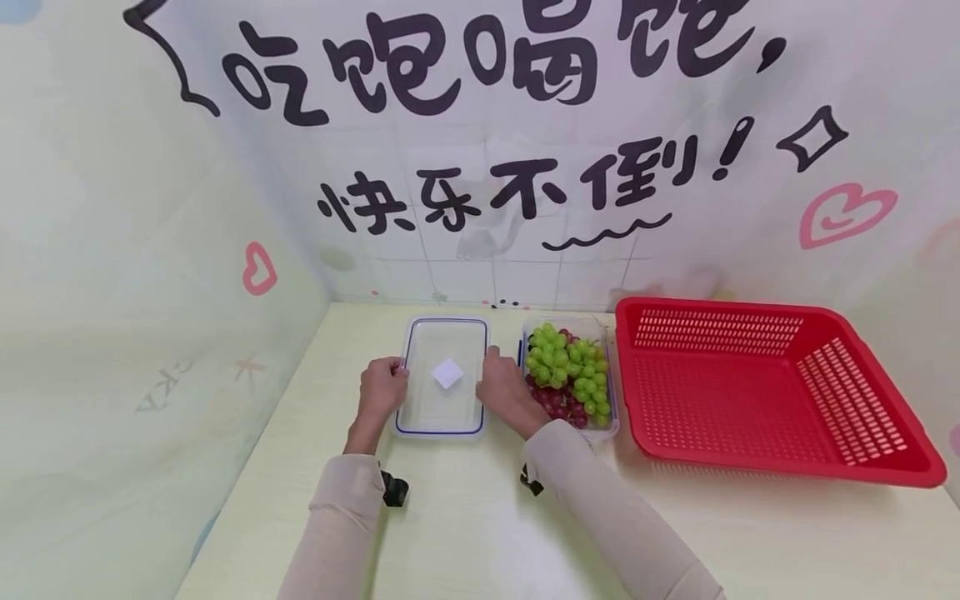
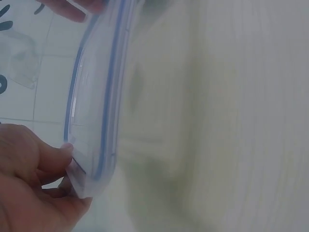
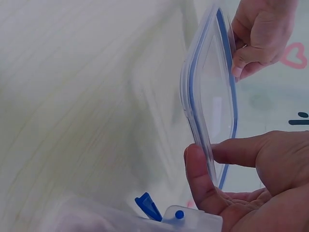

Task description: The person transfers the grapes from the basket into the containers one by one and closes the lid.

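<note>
A clear plastic lid (image 1: 442,342) with a blue sealing ring and a white square label (image 1: 447,373) is held between both hands. My left hand (image 1: 382,385) pinches its left edge, thumb on one face in the left wrist view. On the opposite edge my right hand (image 1: 504,385) grips the lid between thumb and fingers. Both wrist views show the lid raised off the table, its shadow beneath. Just right of the right hand stands a clear container (image 1: 614,404) of green grapes (image 1: 551,357) and red grapes (image 1: 550,402). A blue latch (image 3: 148,207) sticks out from it.
A large red plastic basket (image 1: 720,408) with slotted walls stands right of the container. The pale wooden table (image 1: 465,517) meets a printed cloth backdrop (image 1: 525,279) at the back and left. A dark wrist device (image 1: 393,489) sits at the left cuff.
</note>
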The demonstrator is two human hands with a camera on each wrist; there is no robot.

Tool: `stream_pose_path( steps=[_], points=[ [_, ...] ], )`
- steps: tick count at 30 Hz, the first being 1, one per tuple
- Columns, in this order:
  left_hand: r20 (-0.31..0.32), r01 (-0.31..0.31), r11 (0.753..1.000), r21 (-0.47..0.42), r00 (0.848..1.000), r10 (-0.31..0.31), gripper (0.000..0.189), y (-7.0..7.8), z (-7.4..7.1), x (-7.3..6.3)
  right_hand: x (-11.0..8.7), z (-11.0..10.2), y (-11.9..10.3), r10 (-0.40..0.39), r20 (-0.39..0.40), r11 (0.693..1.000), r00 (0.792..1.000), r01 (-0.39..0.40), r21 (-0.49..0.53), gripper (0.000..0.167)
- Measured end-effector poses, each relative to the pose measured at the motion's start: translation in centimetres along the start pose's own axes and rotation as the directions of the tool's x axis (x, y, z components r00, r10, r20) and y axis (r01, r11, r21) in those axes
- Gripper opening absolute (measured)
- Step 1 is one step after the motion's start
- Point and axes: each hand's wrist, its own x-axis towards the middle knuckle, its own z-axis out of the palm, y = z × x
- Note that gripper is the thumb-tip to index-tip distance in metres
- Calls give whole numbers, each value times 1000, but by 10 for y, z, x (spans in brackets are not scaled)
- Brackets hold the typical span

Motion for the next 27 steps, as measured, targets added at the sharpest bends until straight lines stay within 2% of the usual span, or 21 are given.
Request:
stream_pose_path(
  steps=[8, 11, 15, 18, 27],
  points=[
    [8, -10, 1000, -12, 1000, 10, 34, 3, -6, 0, 0, -8, 0, 22, 7, 998, 1000, -23, 62, 53],
    [13, -16, 1000, -14, 1000, 17, 34, 3, -7, -1, -2, -12, 1, 37, 3, 996, 999, -37, 86, 46],
    [8, -45, 998, -34, 999, 45, 35, 6, -8, -4, -5, -18, 1, 42, 7, 994, 999, -42, 98, 25],
    [2, -62, 997, -45, 998, 62, 35, 10, -10, -8, -8, -24, 1, 44, 13, 994, 999, -45, 101, 16],
    [-14, -115, 993, -40, 993, 114, 32, 25, -14, -15, -12, -38, 3, 19, -9, 998, 1000, -18, 64, 20]
  ],
)
